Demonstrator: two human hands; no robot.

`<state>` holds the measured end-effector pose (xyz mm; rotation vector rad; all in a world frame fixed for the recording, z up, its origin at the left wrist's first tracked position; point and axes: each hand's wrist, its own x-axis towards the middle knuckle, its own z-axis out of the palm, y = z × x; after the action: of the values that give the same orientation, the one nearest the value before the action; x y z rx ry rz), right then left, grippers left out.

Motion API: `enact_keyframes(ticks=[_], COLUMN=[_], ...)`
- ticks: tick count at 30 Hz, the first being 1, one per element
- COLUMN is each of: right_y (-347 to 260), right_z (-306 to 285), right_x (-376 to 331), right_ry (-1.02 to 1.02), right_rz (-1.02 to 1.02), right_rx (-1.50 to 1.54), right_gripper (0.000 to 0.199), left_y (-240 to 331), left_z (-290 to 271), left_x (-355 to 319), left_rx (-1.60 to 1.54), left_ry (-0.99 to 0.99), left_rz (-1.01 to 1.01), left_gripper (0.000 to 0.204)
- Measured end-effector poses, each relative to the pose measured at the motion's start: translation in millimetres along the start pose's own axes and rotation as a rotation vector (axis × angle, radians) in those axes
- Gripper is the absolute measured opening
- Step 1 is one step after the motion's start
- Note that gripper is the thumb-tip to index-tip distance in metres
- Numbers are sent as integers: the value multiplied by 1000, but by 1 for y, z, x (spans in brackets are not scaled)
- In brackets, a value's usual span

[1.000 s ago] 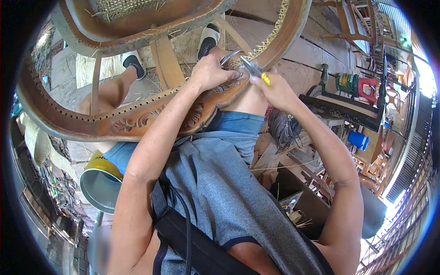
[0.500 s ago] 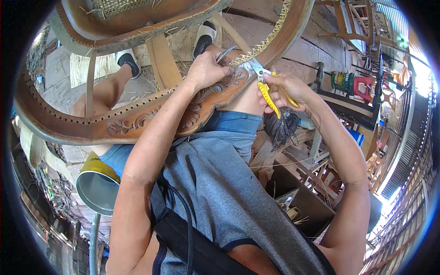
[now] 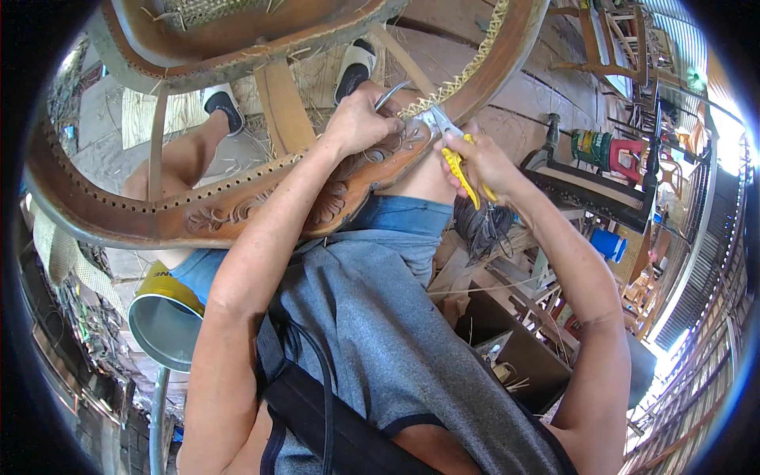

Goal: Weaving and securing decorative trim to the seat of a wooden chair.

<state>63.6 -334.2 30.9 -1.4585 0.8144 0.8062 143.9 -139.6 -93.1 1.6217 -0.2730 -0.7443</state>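
Note:
A carved wooden chair frame (image 3: 261, 199) lies across my lap, with a row of small holes along its inner edge. Strips of cane weaving (image 3: 467, 73) run up its right side. My left hand (image 3: 358, 123) is closed at the rim, and a slim curved metal tool (image 3: 391, 95) sticks out from its fingers; the tool's other end is hidden. Yellow-handled snips (image 3: 459, 176) are gripped in my right hand (image 3: 489, 165). Their metal blades reach the cane at the frame's edge, beside a pale patch on the wood; I cannot tell whether a strand lies between them.
Below left stands a yellow tin (image 3: 168, 317). Right of my knees lie a dark bundle of strands (image 3: 484, 229) and an open brown box (image 3: 518, 352) with scraps in it. A black chair frame (image 3: 590, 190) lies beyond. Cane scraps litter the floor.
My right hand has shifted slightly left and the snips' handles have come closer together. The blades sit nearer each other. My left hand stays on the rim with the curved tool.

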Motion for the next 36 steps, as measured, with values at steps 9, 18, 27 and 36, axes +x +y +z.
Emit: enact_keyframes(ticks=[9,18,27,36], right_y=[-9,-52,-38,3], right_z=[6,-6,-23,-24], right_x=[-14,-24,-6,-4], right_ry=[196,110,111,144], right_rz=[-567,251,95,-297], right_rx=[-1479,-223,-536,-466], right_gripper=[34,30,37,28], left_y=[0,-1,-6,0], left_z=[-1,-1,-1,-1], left_x=[-4,-3,2,-3], left_rx=[19,-41,-21,53], left_ry=[4,-24,0,33], left_rz=[-38,-81,-6,25], left_gripper=[30,29,25,27])
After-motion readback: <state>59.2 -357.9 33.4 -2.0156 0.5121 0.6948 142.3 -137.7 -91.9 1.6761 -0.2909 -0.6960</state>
